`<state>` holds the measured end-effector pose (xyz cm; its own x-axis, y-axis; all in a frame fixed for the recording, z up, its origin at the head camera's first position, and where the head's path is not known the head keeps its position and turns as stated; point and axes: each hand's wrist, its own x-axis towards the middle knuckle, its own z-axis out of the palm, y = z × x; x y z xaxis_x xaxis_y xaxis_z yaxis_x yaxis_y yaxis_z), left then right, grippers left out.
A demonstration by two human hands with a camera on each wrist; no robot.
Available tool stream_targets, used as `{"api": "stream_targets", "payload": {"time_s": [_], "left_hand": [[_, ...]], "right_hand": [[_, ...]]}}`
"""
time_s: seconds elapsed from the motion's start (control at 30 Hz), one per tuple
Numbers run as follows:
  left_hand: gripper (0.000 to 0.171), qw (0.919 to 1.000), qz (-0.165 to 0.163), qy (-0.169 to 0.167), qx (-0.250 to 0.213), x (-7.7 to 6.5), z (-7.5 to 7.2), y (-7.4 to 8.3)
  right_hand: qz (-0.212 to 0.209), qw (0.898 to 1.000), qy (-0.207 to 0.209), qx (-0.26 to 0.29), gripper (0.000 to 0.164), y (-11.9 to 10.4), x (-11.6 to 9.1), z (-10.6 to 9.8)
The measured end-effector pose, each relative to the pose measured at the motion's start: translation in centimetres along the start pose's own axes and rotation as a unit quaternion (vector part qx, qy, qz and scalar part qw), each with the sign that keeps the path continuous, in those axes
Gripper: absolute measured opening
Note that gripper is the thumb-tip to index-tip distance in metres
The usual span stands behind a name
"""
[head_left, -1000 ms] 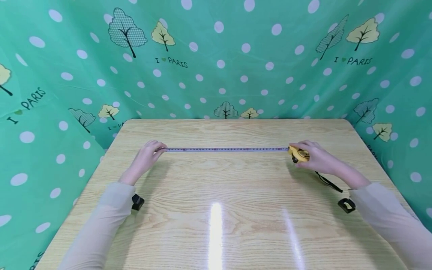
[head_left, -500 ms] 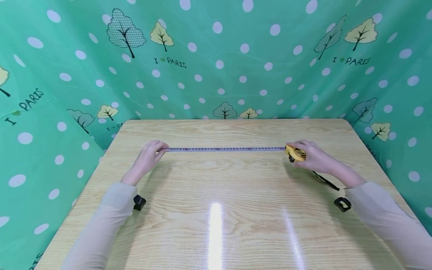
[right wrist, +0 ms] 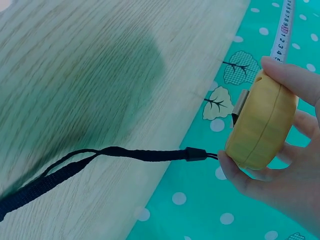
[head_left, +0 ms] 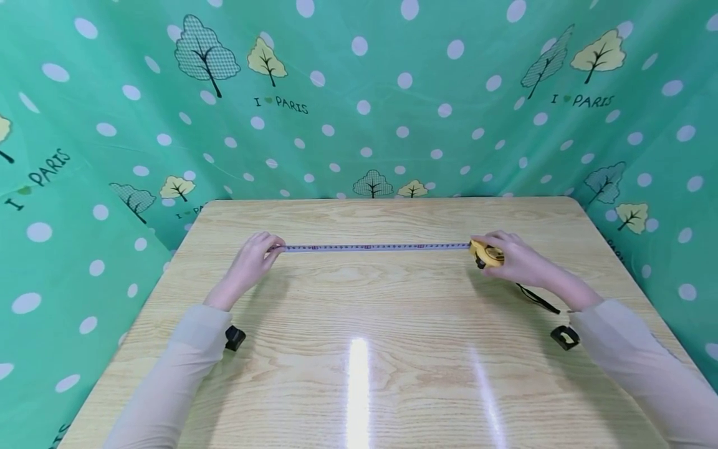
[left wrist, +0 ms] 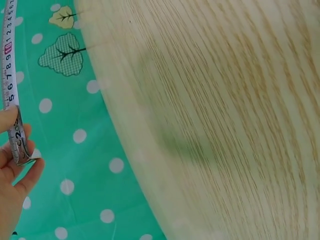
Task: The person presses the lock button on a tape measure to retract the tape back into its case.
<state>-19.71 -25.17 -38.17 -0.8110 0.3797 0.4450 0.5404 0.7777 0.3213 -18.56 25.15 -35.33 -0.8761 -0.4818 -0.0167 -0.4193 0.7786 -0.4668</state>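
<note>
A tape measure with a yellow case is gripped in my right hand; its thumb lies by the mouth where the blade comes out in the right wrist view. The white blade stretches level between both hands above the table. My left hand pinches the blade's free end, and in the left wrist view the metal end hook shows by the fingertips. A black wrist strap hangs from the case.
The light wood-grain table spans the view below the hands. Behind it and at both sides hangs a green dotted curtain with printed trees. Black wrist-worn devices show at both sleeves.
My right hand and the yellow case have moved left, and my left hand slightly right. The stretch of blade between them has grown shorter.
</note>
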Motion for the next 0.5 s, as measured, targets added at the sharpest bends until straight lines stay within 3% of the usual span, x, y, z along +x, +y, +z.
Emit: {"api": "stream_targets", "payload": {"time_s": [0.5], "left_hand": [[0.006, 0.9998, 0.018, 0.0, 0.003, 0.45, 0.65, 0.78]], "right_hand": [[0.005, 1.0, -0.008, 0.003, 0.068, -0.35, 0.47, 0.26]]}}
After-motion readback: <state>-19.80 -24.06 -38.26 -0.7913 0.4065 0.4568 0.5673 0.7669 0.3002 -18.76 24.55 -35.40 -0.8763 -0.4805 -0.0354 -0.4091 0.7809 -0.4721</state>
